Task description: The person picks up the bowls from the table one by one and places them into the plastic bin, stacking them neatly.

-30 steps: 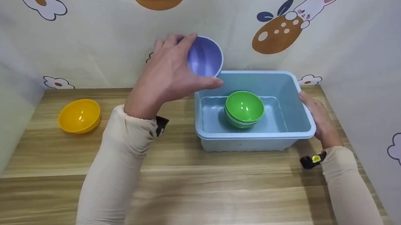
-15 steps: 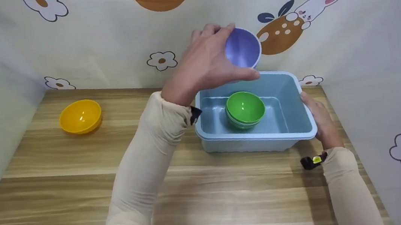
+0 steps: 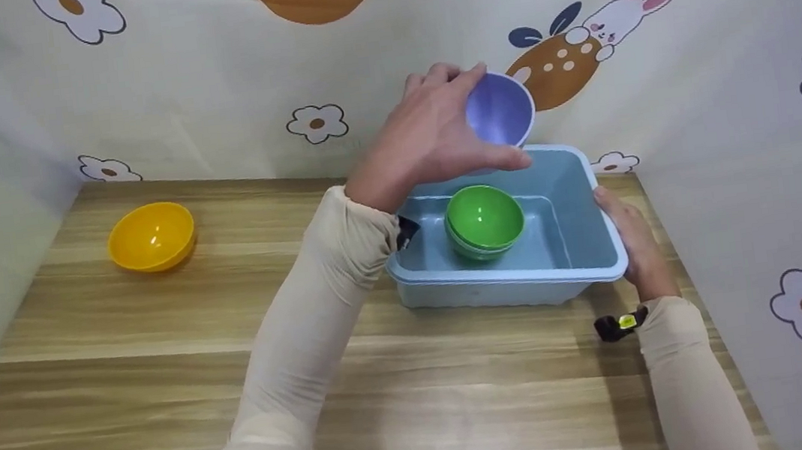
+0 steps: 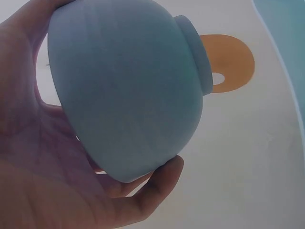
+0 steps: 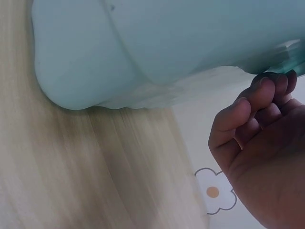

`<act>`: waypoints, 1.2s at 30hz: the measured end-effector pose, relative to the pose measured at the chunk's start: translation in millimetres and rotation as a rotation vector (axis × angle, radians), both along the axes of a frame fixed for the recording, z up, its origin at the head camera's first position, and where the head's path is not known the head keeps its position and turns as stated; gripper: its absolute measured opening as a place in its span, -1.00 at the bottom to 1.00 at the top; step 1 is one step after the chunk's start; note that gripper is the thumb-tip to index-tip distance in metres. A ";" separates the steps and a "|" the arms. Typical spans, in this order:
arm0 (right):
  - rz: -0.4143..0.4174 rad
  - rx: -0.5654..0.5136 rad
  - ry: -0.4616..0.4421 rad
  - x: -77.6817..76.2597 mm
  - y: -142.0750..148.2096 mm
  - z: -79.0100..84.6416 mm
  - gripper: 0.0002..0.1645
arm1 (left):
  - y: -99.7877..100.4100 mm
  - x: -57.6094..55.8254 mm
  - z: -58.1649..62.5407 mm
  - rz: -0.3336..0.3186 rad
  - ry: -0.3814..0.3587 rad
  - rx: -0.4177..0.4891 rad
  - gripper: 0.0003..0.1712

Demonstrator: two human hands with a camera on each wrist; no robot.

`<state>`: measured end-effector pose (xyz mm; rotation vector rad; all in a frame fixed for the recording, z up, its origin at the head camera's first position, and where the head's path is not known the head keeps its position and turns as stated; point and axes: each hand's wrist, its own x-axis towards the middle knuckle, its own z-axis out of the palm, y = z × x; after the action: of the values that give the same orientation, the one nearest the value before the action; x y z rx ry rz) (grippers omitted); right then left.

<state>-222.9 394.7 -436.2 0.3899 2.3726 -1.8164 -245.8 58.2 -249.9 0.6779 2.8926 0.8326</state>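
Note:
My left hand (image 3: 435, 130) grips a small purple bowl (image 3: 505, 111) by its sides, fingers at one edge and thumb at the other. The bowl is tilted on its side above the back of a light blue plastic tub (image 3: 505, 275). In the left wrist view the bowl's outside (image 4: 124, 86) and foot ring show, with fingers bent round it. Inside the tub sits a green bowl (image 3: 485, 217), stacked on another bowl whose rim shows below. My right hand (image 3: 635, 236) holds the tub's right rim; in the right wrist view its fingers (image 5: 231, 114) are curled close under the rim.
A yellow bowl (image 3: 152, 238) stands upright at the left back of the wooden table (image 3: 163, 388). Patterned cloth walls (image 3: 202, 74) rise along the back and both sides, the right one close beside my right arm.
My left hand has carried the purple bowl rightward, from the tub's back left corner to over its back part, ending slightly lower. My right hand keeps its place on the rim.

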 end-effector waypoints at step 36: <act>-0.034 0.015 -0.019 -2.5 -0.2 -1.0 -0.26 | 34.8 -43.4 -68.2 -0.147 -0.037 0.006 0.37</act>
<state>-225.4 394.5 -437.3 0.4498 2.3823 -1.8014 -289.3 93.0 -318.1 0.8535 2.7682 0.8268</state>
